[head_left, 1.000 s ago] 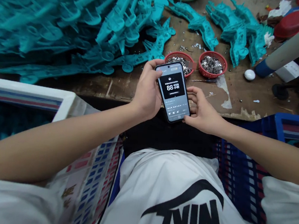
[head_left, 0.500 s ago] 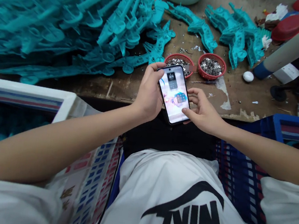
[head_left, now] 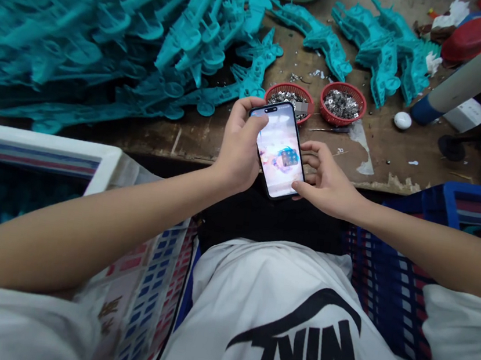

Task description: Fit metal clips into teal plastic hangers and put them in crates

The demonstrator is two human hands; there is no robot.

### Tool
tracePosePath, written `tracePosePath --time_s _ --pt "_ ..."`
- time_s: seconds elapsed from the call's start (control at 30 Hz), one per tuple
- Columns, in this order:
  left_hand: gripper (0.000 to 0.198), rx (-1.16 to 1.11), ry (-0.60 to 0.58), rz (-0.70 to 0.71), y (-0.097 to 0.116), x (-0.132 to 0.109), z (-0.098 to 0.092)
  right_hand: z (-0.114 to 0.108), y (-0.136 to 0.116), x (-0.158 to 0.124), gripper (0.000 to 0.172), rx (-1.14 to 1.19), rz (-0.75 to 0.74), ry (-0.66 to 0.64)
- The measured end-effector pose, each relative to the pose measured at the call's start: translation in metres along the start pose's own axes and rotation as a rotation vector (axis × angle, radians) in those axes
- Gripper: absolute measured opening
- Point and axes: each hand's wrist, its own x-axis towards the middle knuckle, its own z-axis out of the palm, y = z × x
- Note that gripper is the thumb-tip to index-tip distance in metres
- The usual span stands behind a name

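Note:
Between my hands is a smartphone (head_left: 279,155) with its screen lit, tilted slightly and held over the near edge of the workbench. My left hand (head_left: 241,145) is wrapped round its left side, the thumb lying over the upper left of the screen. My right hand (head_left: 327,180) grips the lower right side, with the thumb at the lower corner of the screen and the fingers along the edge. Just beyond the phone stand a red basket (head_left: 272,97) and a second red basket (head_left: 341,120), both holding small metal pieces. The phone's top partly covers the first one.
A big heap of turquoise plastic parts (head_left: 122,31) fills the bench's left side; several more parts (head_left: 380,63) lie at the back. Right are a bottle (head_left: 463,82), a white egg-shaped thing (head_left: 402,120) and a red bowl (head_left: 470,40). A white crate (head_left: 109,158) and blue crate (head_left: 451,200) flank me.
My left thumb has moved further over the upper part of the screen. A dark panel there has gone from the display. The phone has shifted slightly left.

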Motion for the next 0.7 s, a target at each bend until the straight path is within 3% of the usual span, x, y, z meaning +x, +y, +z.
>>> tracePosePath --time_s 0.17,0.5,0.7 --pt "0.041 -0.018 -0.027 -0.012 0.001 0.000 0.000 0.000 -0.002 0.000 0.079 0.031 0.025 0.004" --pt "0.044 0.010 0.043 -0.001 0.006 -0.001 0.005 0.007 0.001 -0.007 0.079 0.043 0.019 -0.051" --pt "0.031 -0.091 0.101 -0.046 0.019 -0.007 0.015 0.005 0.001 -0.003 0.080 0.002 0.013 -0.020"
